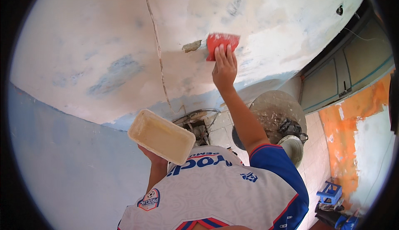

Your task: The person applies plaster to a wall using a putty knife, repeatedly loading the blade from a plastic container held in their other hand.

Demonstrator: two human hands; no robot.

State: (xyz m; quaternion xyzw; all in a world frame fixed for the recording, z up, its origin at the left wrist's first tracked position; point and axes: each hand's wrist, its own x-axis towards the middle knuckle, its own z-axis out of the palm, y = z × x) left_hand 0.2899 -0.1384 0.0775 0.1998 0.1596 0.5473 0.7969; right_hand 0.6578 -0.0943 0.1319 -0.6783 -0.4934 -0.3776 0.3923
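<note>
Right hand. My right hand (225,70) has hold of the red tool (223,43) and sets it against the wall (187,20). The fingers are extended and lie close together over its back; the thumb is hidden, so I cannot tell how firmly it pinches.

Location. The red tool lies just to the right of a chipped pit (192,46); a long crack (153,26) runs down the wall farther left. The upper edge of the tool is blurred, and pale smears mark its face.

Handling, red tool. I judge it thin, light and flexible, since its outline bows rather than lying square. Whether it is a spreader or an abrasive sheet I cannot tell. Take hold low on the back, fingers spread for even pressure, keeping the upper edge free. Residue may make it slippery.

Left hand. My left hand (153,155) supports the tub (162,135) from beneath, in front of my shirt (216,188). Its fingers are hidden behind the tub; how far they are closed I cannot tell.

Handling, tub. The tub is rectangular, with its open side facing up and a pale coating inside. I judge it light and fairly stiff. Support the base at mid-length; a grip at one end could let it tip.
</note>
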